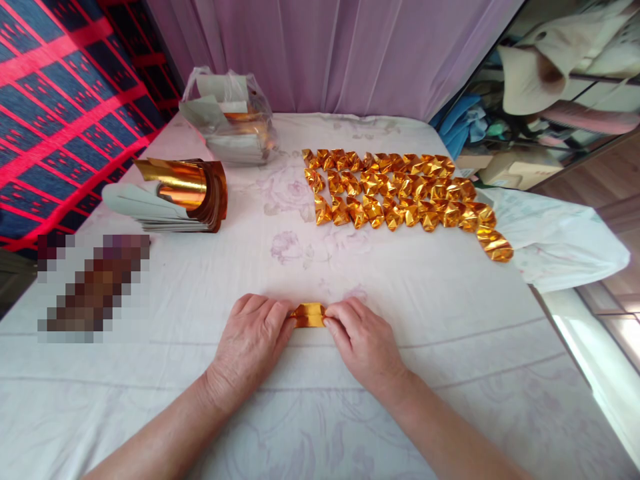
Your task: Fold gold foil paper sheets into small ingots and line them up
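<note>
Between my two hands, low over the middle of the table, is a small strip of folded gold foil paper (310, 315) with a crease along its length. My left hand (257, 333) pinches its left end between thumb and fingers. At the right end, my right hand (364, 339) grips it the same way. Beyond them, several folded gold foil pieces (395, 190) sit in rows at the back right. A curled stack of gold and grey foil sheets (183, 197) stands to the left.
A clear plastic bag (230, 120) holding more sheets stands at the back left. The floral tablecloth (310, 413) covers the table. A white plastic bag (565, 233) hangs over the right edge. A blurred-out object (97, 287) lies at left. Purple curtain (320, 53) hangs behind.
</note>
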The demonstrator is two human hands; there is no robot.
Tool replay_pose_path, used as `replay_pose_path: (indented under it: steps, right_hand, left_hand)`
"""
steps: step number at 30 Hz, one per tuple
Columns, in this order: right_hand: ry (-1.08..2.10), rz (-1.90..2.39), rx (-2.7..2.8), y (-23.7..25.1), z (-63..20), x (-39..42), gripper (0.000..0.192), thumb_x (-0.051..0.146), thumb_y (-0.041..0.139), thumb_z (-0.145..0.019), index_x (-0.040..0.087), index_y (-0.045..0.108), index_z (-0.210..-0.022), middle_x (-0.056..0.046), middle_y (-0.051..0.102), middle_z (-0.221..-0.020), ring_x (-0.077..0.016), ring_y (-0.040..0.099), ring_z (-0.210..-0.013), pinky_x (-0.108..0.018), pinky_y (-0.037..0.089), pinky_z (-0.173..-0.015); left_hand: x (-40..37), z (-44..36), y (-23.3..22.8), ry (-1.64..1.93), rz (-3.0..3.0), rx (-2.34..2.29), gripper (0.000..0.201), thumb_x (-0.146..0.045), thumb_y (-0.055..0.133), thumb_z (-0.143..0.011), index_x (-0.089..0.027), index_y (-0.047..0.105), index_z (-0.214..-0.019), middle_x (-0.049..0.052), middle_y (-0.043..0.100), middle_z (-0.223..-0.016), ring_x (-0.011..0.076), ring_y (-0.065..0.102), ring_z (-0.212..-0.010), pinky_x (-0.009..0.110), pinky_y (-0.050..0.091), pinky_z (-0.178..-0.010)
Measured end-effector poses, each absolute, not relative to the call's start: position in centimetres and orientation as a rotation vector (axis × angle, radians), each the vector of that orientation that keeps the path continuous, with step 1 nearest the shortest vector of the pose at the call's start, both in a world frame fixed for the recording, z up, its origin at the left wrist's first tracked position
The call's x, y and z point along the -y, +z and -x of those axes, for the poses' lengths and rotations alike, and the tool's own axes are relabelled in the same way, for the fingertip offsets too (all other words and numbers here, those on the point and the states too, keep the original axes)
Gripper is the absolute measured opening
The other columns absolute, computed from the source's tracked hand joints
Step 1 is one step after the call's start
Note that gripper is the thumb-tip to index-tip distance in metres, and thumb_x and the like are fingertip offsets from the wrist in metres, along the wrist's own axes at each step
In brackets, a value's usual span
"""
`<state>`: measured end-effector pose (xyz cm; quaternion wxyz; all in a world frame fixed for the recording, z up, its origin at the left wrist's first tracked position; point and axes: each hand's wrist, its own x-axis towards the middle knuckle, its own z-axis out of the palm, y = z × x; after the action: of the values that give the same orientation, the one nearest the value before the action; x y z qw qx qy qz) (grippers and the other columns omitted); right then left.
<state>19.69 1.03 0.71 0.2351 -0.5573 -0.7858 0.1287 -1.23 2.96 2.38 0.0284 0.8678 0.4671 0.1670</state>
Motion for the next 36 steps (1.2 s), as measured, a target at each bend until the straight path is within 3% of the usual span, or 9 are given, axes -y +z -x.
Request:
replay_pose_path:
  steps: [16, 36]
  right_hand:
    - [0.369, 1.527, 2.146, 0.7, -19.7, -1.0, 0.017, 0.021, 0.047, -0.098, 0.021, 0.063, -0.091, -0.002, 0.063, -0.087, -0.0143, 0.063, -0.076, -0.027, 0.044, -0.068]
    - [0.175, 1.667, 2.166, 0.8, -18.6, -1.1, 0.017, 0.033, 0.056, -0.093, 0.021, 0.059, -0.081, -0.001, 0.06, -0.079, -0.014, 0.057, -0.066, -0.026, 0.036, -0.059]
  left_hand:
    - [-3.0, 1.6, 2.0, 0.451, -2.54, -1.408, 0.023, -0.028, 0.043, -0.1, -0.021, 0.064, -0.092, 0.004, 0.066, -0.088, 0.0233, 0.058, -0.083, 0.041, 0.042, -0.078]
    - [-3.2, 0.7, 2.1, 0.41, -2.58, -1.511, 0.017, -0.033, 0.057, -0.092, -0.021, 0.062, -0.082, 0.004, 0.063, -0.081, 0.0233, 0.055, -0.08, 0.041, 0.039, -0.078]
